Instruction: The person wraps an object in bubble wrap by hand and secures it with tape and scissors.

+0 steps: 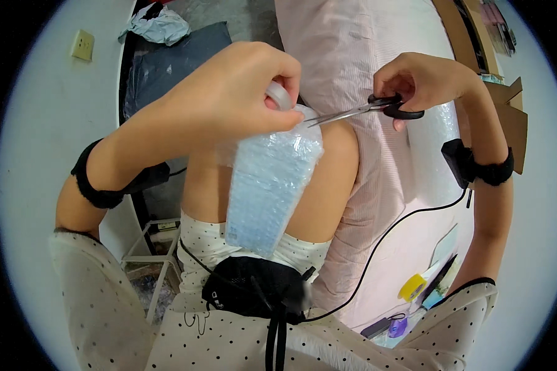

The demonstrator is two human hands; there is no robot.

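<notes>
We have our left hand [241, 86] closed around the top of a bubble-wrapped parcel [267, 185], fingers curled tight, pinching it together with a roll of clear tape [280, 96] that peeks out between thumb and forefinger. The parcel hangs down in front of our knees, bluish under the wrap, above the black pouch [254, 287] in our lap. Our right hand [424, 80] has its fingers through the black handles of the scissors [365, 109], gripping them, and the blades point left, tips touching the parcel's upper right edge just beside our left thumb. Behind the hands lies a pink striped bed sheet [365, 43]. Lower right, a yellow tape roll [412, 287] lies among small items.
</notes>
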